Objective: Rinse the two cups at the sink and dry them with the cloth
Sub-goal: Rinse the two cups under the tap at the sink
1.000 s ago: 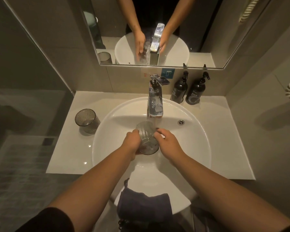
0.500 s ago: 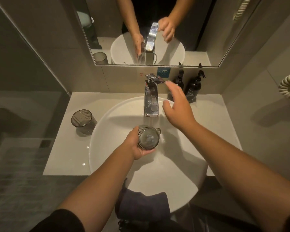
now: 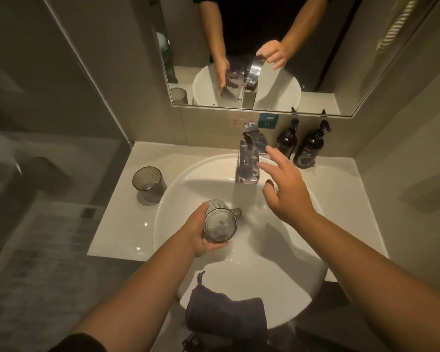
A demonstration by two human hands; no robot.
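Note:
My left hand (image 3: 200, 233) grips a ribbed smoky glass cup (image 3: 220, 223) over the white round sink (image 3: 277, 270), its base turned toward me. My right hand (image 3: 286, 189) hovers with fingers spread beside the chrome tap (image 3: 249, 158), fingertips at the lever's tip. A second smoky cup (image 3: 149, 185) stands upright on the counter left of the basin. A dark blue cloth (image 3: 226, 316) hangs over the sink's front rim.
Two dark pump bottles (image 3: 308, 148) stand at the back right of the pale counter (image 3: 117, 232). A mirror (image 3: 252, 52) above reflects my arms and the tap. A glass partition runs along the left; a coiled cord hangs at the far right.
My right hand let go of the cup and rose to the tap lever. My left hand now holds the cup alone, slightly lower in the basin.

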